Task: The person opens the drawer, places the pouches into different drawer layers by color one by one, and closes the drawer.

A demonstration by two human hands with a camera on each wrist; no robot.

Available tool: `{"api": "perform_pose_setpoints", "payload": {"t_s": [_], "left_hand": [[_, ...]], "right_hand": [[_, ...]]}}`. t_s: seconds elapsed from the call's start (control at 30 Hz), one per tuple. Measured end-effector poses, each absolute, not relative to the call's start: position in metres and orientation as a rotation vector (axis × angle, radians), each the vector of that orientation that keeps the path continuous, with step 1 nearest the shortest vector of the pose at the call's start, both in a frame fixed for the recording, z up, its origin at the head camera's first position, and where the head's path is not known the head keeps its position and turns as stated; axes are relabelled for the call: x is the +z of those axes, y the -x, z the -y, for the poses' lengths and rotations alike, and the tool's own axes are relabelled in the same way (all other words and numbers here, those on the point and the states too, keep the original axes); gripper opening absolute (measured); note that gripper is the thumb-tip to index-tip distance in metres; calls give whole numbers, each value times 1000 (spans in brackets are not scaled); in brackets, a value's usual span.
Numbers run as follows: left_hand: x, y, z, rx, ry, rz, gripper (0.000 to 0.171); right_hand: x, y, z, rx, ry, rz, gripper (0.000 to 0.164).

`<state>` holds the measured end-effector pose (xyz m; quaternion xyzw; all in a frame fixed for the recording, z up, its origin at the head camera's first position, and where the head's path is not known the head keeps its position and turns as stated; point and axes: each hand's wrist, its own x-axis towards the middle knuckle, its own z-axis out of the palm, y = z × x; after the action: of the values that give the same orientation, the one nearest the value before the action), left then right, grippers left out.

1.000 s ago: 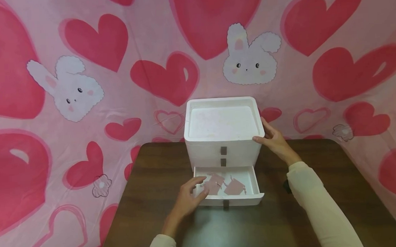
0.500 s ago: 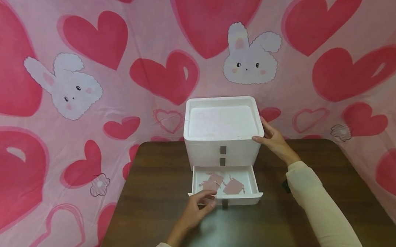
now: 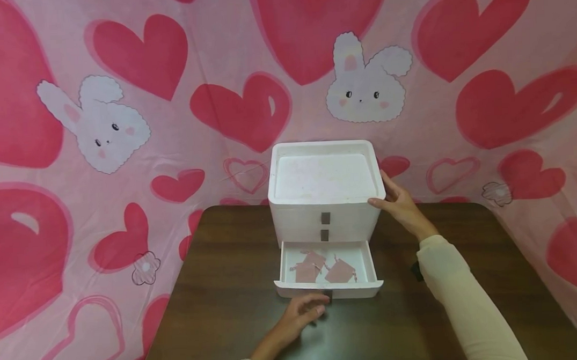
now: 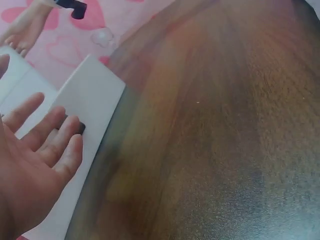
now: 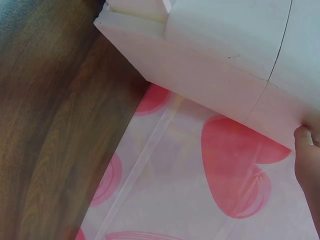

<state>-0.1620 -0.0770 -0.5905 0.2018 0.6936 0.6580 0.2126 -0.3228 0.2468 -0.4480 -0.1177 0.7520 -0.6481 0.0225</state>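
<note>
A white desktop drawer cabinet (image 3: 295, 222) stands at the back of the table, its bottom drawer (image 3: 356, 292) pulled out. Inside lie small pink drawstring pouches (image 3: 341, 271), some overlapping on the left. My left hand (image 3: 298, 316) is just in front of the drawer, fingertips by its dark pull tab (image 4: 82, 128); contact is unclear. Its fingers are loosely bent with nothing in them in the left wrist view. My right hand (image 3: 403, 207) holds the cabinet's upper right corner, thumb at the front edge and fingers along the side.
The cabinet has a shallow tray top (image 3: 322, 176) with a raised rim. Two upper drawers with dark tabs (image 3: 325, 218) are closed. Brown wooden table (image 3: 217, 312) surrounds it. A pink cloth (image 3: 244, 53) with hearts and rabbits hangs directly behind.
My left hand has moved from over the drawer's left side, down and right to the front by the pull tab. The right hand, cabinet and pouches stay in place.
</note>
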Motion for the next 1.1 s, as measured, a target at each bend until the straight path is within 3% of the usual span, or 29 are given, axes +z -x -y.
{"api": "perform_pose_setpoints", "payload": {"t_s": [0.4, 0.87, 1.1], "left_hand": [[-597, 158, 66, 1879, -305, -1560, 57], [-611, 159, 51, 1896, -37, -1403, 55], [-616, 165, 48, 1886, 20, -1315, 69]], "right_hand": [[-447, 323, -247, -2017, 337, -2308, 88], [-448, 324, -248, -1957, 313, -2363, 87], [-447, 324, -248, -1923, 291, -2371, 88]]}}
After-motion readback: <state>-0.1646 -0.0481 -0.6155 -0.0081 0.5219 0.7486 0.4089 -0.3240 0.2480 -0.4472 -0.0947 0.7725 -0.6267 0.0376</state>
